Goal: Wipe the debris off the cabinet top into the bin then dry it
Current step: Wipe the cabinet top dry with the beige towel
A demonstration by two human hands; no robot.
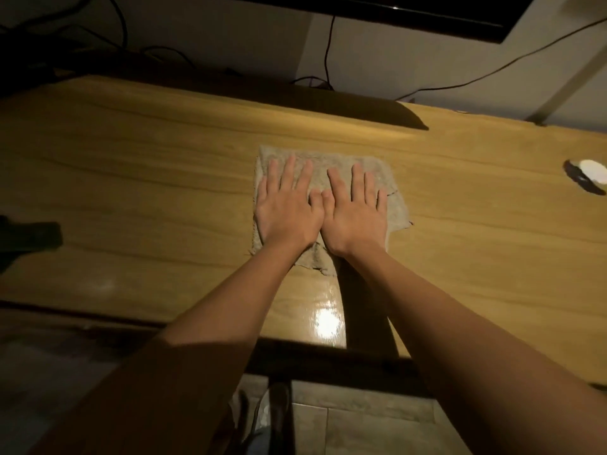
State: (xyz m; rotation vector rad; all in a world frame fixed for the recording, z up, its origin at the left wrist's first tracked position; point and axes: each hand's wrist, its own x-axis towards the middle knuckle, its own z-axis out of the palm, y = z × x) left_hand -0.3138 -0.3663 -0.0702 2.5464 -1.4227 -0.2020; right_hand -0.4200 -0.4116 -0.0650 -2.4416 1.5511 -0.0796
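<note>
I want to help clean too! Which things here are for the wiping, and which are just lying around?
For the job:
- frayed grey-beige cloth
- glossy yellow wood-grain cabinet top
- left hand and right hand, both pressing flat on the cloth

Just lying about:
- small white round object
- black cables
- dark object at the left edge

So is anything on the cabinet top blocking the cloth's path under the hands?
Nothing visible close by. Both the left hand and right hand press flat on the cloth. The cabinet top around it looks bare; a small white object lies far right.
</note>
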